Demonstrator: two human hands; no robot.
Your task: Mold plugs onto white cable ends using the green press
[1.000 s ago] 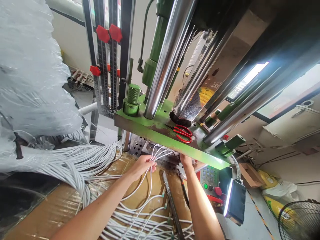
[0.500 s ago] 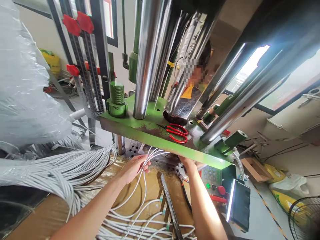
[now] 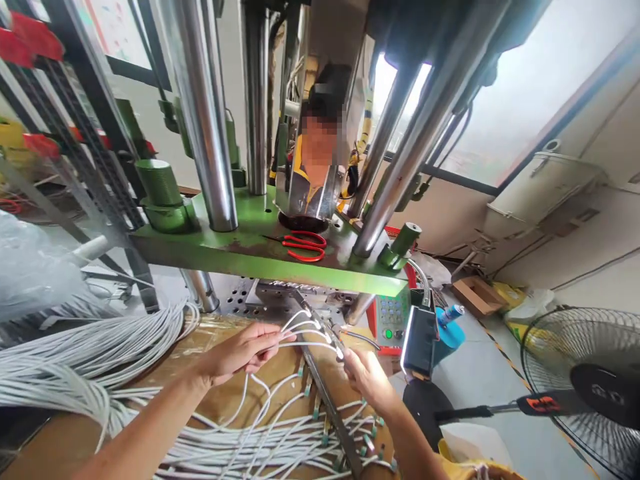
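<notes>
Your hands work apart, just on the near side of the machine's green plate (image 3: 225,257): the left hand (image 3: 253,348) is pinched round four pale cables (image 3: 303,332), while the right hand (image 3: 367,379) grips the near end of a narrow metal strip (image 3: 329,328) where those cables' ends sit. Red-handled snips (image 3: 306,247) rest on top of the plate (handles toward its right side). Nearer you than the plate, a long dark bar (image 3: 327,403) lies on the brown-covered table (image 3: 215,330); a thick cable bundle (image 3: 135,340) spreads to the plate's lower left.
</notes>
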